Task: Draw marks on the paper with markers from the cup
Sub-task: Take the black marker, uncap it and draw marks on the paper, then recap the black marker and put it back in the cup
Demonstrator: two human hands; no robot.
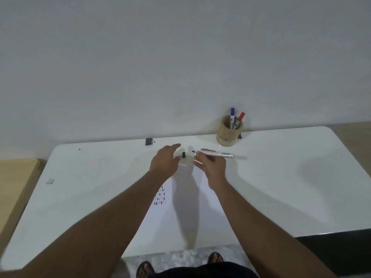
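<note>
Step in hand, by my read: uncapping or recapping, can't tell which. Right hand (210, 164) pinches a marker (215, 154) w/ fingers closed round the barrel near the tip end; marker lies roughly level, bare dark tip pointing left, tail end toward the cup (228, 131). Left hand (164, 162) is half-spread, thumb lifted, and its fingertips seem to pinch a small black cap (183, 155); grip partly hidden, so not certain. Cap sits just left of the marker tip, apart from it, not touching.

Cup stands at the tabletop (291, 177) back edge, by the wall, beyond and right of the marker. Two more markers in it: blue (232, 117) and red (239, 119), both capped, leaning.

Paper (186, 207) lies nearer the person than the cup, under and between the forearms. A block of short dark marks (160, 196) shows on its left part, so some drawing is already done; rest of the sheet looks blank.

Next move: if drawing, bring the tip down and back to the paper beside the marks; cap hand should clear off. If recapping, line cap up w/ tip on one axis and push, then back into the cup. Tip is bare, so keep it off skin and tabletop.
</note>
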